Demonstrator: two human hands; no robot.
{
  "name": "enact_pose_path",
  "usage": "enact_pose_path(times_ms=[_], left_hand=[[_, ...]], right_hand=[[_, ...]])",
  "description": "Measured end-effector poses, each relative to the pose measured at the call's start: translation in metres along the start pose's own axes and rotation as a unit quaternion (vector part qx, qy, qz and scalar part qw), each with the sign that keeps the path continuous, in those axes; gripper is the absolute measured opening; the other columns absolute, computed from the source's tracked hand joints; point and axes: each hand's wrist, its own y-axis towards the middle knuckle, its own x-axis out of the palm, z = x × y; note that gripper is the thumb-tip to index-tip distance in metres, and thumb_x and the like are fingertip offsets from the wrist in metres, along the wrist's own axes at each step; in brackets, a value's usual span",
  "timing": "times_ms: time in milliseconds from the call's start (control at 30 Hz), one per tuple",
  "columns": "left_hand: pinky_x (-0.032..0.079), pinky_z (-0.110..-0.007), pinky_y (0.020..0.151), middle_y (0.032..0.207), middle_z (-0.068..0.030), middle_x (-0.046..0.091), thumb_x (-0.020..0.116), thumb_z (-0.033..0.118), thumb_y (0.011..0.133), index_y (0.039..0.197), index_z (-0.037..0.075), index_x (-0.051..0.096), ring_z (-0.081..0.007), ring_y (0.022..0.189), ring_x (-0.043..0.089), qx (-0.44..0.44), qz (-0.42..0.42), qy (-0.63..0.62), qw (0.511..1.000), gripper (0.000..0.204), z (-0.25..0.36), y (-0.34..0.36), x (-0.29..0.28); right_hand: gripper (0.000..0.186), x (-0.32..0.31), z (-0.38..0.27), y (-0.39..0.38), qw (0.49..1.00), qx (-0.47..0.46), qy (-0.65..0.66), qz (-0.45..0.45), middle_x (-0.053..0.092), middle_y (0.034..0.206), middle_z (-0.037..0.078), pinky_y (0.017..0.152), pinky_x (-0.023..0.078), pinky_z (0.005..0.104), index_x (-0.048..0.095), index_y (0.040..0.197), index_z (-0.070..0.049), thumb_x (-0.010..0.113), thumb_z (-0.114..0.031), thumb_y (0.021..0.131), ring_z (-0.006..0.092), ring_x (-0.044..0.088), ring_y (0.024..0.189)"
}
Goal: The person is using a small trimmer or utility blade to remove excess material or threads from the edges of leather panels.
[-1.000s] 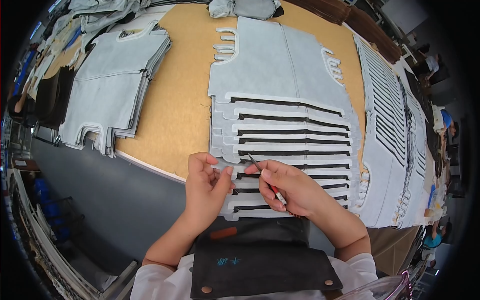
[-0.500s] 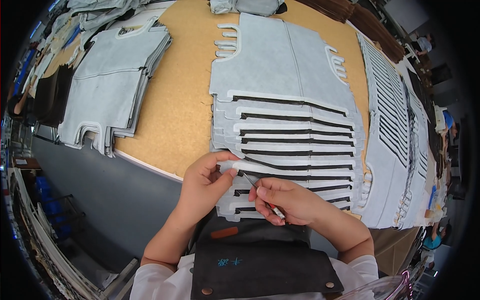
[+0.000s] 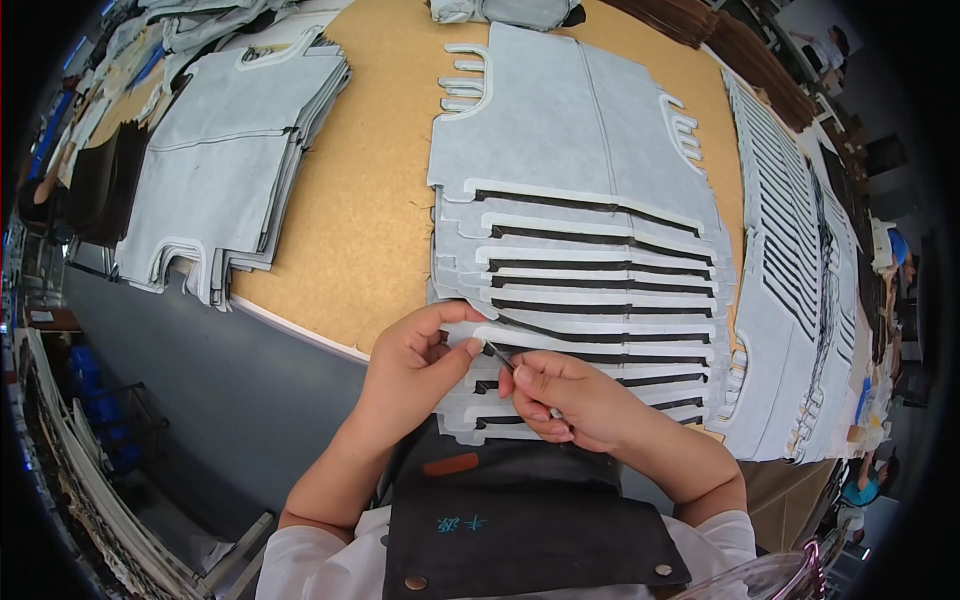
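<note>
Grey sheet-like panels (image 3: 540,120), some edged in white, lie overlapped in front of me, their lower ends stepped so that several black strips (image 3: 580,267) show. At the left end of one strip, my left hand (image 3: 410,365) pinches a panel edge between thumb and fingers. My right hand (image 3: 575,400) grips a slim metal tool (image 3: 502,356), its tip against that strip's end beside my left thumb. Most of its handle is hidden in my fingers; I cannot tell its exact kind.
Left on the tan board (image 3: 350,200) stands a stack of grey panels (image 3: 220,170) beside dark brown pieces (image 3: 108,185). More slotted panels (image 3: 790,260) lie at right. A grey bundle (image 3: 520,10) sits at the far edge. My dark apron (image 3: 530,540) borders the near side.
The tool's red and silver handle, visible before, is now mostly covered as my right hand has turned slightly. My left hand keeps its pinch; the whole view has shifted a little.
</note>
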Motion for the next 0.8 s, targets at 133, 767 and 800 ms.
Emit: enact_pose_path(times_ms=[133,767,800], left_hand=[[0.035,-0.014,0.052,0.078,0.0038,0.056,0.060,-0.002,0.084,0.105,0.000,0.059,0.0021,0.058,0.043,0.001,0.001,0.002,1.000,0.021,-0.0010,0.0001,-0.0001],[0.034,-0.014,0.051,0.075,0.0041,0.055,0.060,-0.002,0.084,0.105,0.001,0.059,0.0021,0.058,0.043,-0.006,0.004,0.005,1.000,0.022,0.0009,-0.0005,0.0004],[0.034,-0.014,0.051,0.075,0.0041,0.055,0.060,-0.002,0.084,0.105,0.001,0.059,0.0022,0.058,0.043,-0.006,0.005,0.004,1.000,0.022,0.0003,-0.0003,0.0003]], right_hand=[[0.028,0.0002,-0.0003,-0.0009,1.000,0.003,-0.002,0.004,0.039,0.062,-0.003,0.039,0.023,0.0187,0.048,0.095,-0.003,0.040,-0.029,0.099,0.0035,0.029,0.045],[0.027,0.0013,0.0007,-0.0006,0.999,-0.007,-0.026,0.018,0.038,0.060,-0.003,0.040,0.023,0.0187,0.048,0.094,-0.002,0.042,-0.027,0.099,0.0033,0.029,0.045],[0.027,0.0012,0.0008,-0.0006,0.999,-0.006,-0.026,0.018,0.038,0.060,-0.003,0.039,0.023,0.0187,0.048,0.094,-0.002,0.042,-0.028,0.099,0.0033,0.028,0.045]])
